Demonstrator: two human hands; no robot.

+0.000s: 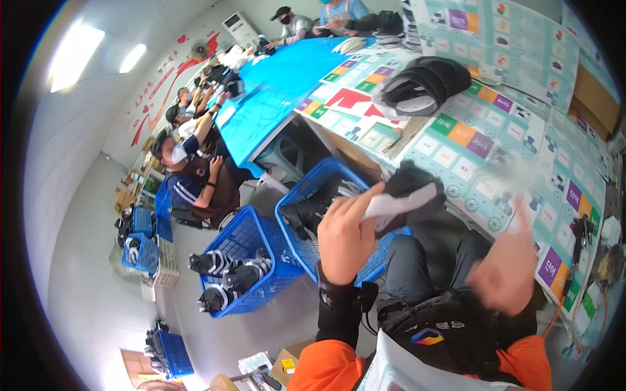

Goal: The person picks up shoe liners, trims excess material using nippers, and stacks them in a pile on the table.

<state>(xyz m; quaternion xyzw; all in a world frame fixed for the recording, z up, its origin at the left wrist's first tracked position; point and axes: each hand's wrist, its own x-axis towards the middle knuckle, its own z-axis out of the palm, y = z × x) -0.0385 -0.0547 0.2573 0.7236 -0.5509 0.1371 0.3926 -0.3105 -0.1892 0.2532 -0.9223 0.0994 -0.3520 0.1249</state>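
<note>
My left hand [349, 238] is closed on a black cap [409, 192], its pale inner band turned toward me, over the near side of a blue basket [385, 257]. My right hand [502, 270] is raised at the table's front edge, apart from the cap. Motion smears its fingers, and a pale blur above them cannot be made out. On the table lies a nested stack of black caps [427, 81] with light insides. More black and grey caps [306, 218] lie in the basket, partly hidden by my left hand.
Patterned sheets [450, 153] cover my table, and a blue cover [280, 81] lies beyond. Left of me stands a second blue basket [280, 277] with stacked caps. Several people sit along the far left side. A cable and small tools [580, 234] hang at the right edge.
</note>
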